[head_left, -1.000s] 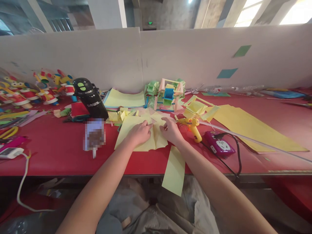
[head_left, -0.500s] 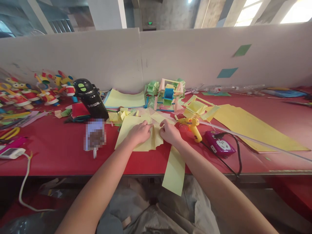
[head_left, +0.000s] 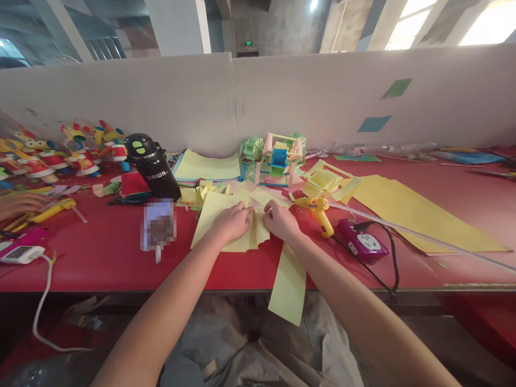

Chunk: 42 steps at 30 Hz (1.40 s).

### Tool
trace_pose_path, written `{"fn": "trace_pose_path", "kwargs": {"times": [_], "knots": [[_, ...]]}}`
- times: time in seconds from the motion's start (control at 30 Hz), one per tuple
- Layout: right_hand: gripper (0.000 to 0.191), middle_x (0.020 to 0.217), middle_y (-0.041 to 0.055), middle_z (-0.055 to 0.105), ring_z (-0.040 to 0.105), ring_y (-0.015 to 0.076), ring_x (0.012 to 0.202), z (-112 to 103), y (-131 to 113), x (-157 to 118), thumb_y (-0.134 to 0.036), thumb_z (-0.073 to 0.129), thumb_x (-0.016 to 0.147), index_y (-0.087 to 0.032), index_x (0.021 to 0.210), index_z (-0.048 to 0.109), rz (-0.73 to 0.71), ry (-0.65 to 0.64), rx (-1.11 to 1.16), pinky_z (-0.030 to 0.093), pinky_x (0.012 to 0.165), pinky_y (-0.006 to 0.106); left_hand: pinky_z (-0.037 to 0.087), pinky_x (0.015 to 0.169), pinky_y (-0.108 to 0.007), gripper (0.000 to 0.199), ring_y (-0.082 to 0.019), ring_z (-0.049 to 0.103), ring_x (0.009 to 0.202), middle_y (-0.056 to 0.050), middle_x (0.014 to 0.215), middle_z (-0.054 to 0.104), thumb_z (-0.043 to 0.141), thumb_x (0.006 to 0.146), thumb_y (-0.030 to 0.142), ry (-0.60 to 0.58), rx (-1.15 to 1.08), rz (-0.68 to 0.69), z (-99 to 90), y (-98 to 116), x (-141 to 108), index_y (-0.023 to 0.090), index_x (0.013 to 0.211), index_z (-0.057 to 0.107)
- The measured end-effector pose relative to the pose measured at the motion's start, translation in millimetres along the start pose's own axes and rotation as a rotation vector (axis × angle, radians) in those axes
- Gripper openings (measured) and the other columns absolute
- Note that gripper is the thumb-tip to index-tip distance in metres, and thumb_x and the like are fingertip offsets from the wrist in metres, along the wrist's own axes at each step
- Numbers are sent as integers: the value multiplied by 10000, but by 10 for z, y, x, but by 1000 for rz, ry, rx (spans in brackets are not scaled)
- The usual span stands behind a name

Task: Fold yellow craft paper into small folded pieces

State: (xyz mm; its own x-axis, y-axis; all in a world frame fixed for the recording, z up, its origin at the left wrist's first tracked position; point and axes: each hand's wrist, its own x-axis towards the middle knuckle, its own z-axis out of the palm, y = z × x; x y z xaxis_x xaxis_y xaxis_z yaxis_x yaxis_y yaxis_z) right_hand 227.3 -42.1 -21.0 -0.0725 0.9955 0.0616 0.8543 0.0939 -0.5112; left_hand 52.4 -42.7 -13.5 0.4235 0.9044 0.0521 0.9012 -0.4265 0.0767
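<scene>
My left hand (head_left: 235,221) rests on a pale yellow paper sheet (head_left: 207,215), fingers curled and pressed together at a small creased piece of yellow paper (head_left: 262,230). On the other side of that creased paper, my right hand (head_left: 280,219) is closed, thumb and forefinger pinching its edge. The fingertips of both hands are close together, and the paper between them is partly hidden. Under my right wrist, a yellow paper strip (head_left: 288,287) hangs over the table's front edge.
A yellow glue gun (head_left: 318,210) and purple power socket (head_left: 365,240) lie right. Behind stands a paper-and-stick model wheel (head_left: 279,157). A black bottle (head_left: 151,166) and blurred phone-like object (head_left: 158,226) are left. Another person's hand (head_left: 22,204) is near a second glue gun (head_left: 54,209).
Another person's hand and a yellow glue gun have come into view at the far left. My own hands stay at the creased paper, with little visible movement.
</scene>
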Motion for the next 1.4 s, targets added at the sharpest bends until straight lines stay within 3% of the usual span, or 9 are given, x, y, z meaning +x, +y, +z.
{"fn": "trace_pose_path", "kwargs": {"times": [0.2, 0.6, 0.77, 1.03, 1.4], "knots": [[207, 733, 33, 621, 571, 204, 715, 60, 105, 78, -274, 453, 914, -205, 1091, 535, -47, 92, 125, 364, 611, 273, 497, 861, -353, 539, -260, 614, 1075, -108, 1178, 574, 372, 903, 197, 28, -10, -15, 46, -1, -10, 239, 1426, 497], [230, 696, 1, 591, 554, 181, 685, 38, 102, 86, -234, 560, 836, -193, 1062, 550, -20, 79, 207, 391, 632, 262, 511, 845, -378, 555, -278, 619, 1080, -120, 1187, 583, 336, 897, 190, -16, -20, -34, 6, 6, 11, 223, 1426, 504], [169, 656, 3, 565, 510, 173, 595, 39, 115, 120, -237, 464, 899, -190, 1017, 576, -28, 116, 247, 370, 611, 270, 506, 876, -376, 549, -277, 615, 1100, -111, 1190, 587, 349, 895, 193, -14, -28, -42, -4, 13, 13, 243, 1414, 519], [255, 620, -23, 523, 474, 170, 584, 39, 111, 106, -161, 495, 839, -190, 1083, 564, -22, 69, 218, 333, 579, 257, 513, 859, -390, 555, -288, 612, 1102, -122, 1192, 585, 317, 903, 187, -33, -20, -54, -13, 32, 13, 237, 1423, 504], [171, 632, -13, 536, 494, 174, 614, 54, 124, 77, -244, 482, 908, -192, 1047, 566, -47, 108, 174, 352, 618, 262, 504, 885, -391, 543, -282, 602, 1127, -123, 1236, 580, 331, 909, 192, -18, -6, -55, -22, 70, 8, 221, 1426, 495]]}}
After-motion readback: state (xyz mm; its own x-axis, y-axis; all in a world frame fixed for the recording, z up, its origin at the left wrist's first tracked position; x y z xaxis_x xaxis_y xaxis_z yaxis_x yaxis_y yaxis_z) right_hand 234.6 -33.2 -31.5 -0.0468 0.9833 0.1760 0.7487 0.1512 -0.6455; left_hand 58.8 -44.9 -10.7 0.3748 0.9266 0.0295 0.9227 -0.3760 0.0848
